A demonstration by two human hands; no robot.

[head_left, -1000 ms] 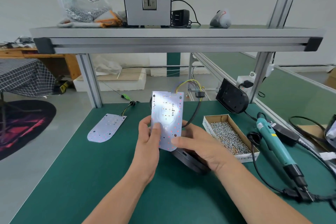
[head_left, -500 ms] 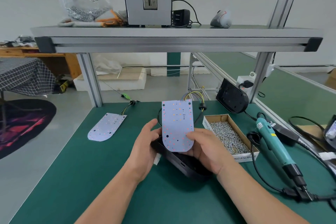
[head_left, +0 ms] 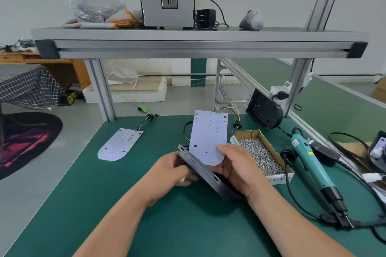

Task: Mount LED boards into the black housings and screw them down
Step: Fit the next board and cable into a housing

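A white LED board [head_left: 208, 137] with coloured dots and a wire bundle at its far end stands tilted over a black housing [head_left: 200, 170] in the middle of the green bench. My right hand [head_left: 236, 169] pinches the board's rounded near end, thumb on its face. My left hand [head_left: 173, 170] grips the housing's left edge and tips it up off the mat. A second LED board [head_left: 120, 144] with its lead lies flat at the left. Another black housing [head_left: 264, 111] leans against the frame post at the back right.
A cardboard box of screws [head_left: 261, 154] sits right of my hands. A teal electric screwdriver [head_left: 311, 162] with its cable lies further right. An aluminium shelf [head_left: 198, 43] spans overhead, carrying a screw feeder, a bag of screws and an adapter.
The board has come down from in front of my face onto the housing. My left hand let go of the board and took hold of the housing, which is now tilted up.
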